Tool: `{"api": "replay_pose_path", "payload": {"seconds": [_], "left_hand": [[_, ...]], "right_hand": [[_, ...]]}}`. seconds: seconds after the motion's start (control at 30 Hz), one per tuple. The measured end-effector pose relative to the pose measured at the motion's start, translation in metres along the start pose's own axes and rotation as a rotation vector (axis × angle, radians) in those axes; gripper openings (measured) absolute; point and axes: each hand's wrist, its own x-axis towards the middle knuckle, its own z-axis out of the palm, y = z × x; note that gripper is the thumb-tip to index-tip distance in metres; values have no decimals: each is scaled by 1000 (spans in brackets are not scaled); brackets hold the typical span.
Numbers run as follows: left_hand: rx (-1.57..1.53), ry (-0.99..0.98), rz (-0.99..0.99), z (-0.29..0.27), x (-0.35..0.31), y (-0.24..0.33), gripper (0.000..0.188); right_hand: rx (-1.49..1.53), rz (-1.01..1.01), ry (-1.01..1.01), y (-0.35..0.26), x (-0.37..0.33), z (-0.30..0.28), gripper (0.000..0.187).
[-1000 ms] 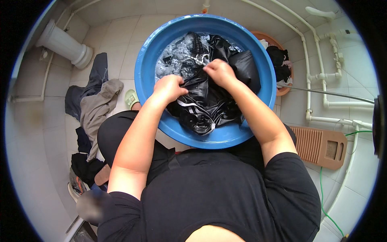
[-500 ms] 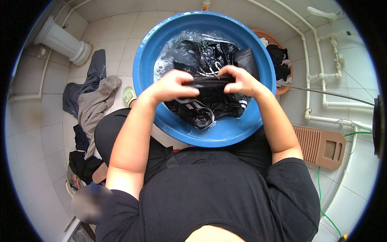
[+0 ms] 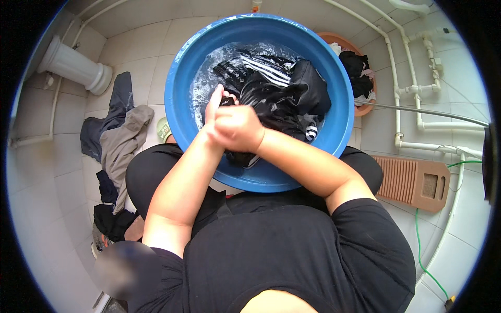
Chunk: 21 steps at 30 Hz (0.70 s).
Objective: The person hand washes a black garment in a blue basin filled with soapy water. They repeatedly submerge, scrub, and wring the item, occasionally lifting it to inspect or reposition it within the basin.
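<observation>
My left hand [image 3: 213, 108] and right hand [image 3: 237, 127] clench soaked, glossy black cloth [image 3: 267, 98], likely heavy, soft, slippery, best gripped bunched.

No readable text; only faint marks on the green slipper [image 3: 163, 127].

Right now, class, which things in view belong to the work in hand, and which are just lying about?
In use:
- left hand and right hand
- wet black clothing
- blue basin
- sudsy water

Lying about:
- brown washboard
- dark grey garment on the floor
- taupe garment beside it
- orange tub of clothes
</observation>
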Motion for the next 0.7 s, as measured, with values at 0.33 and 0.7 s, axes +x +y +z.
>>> {"api": "replay_pose_path", "payload": {"seconds": [0.33,0.7], "left_hand": [[1911,-212,-64,65,-52,54,41],[2002,-352,899,52,-45,9,58]], "right_hand": [[-689,403,-93,150,-56,-108,37],[-3,583,-56,78,-68,-149,17]]}}
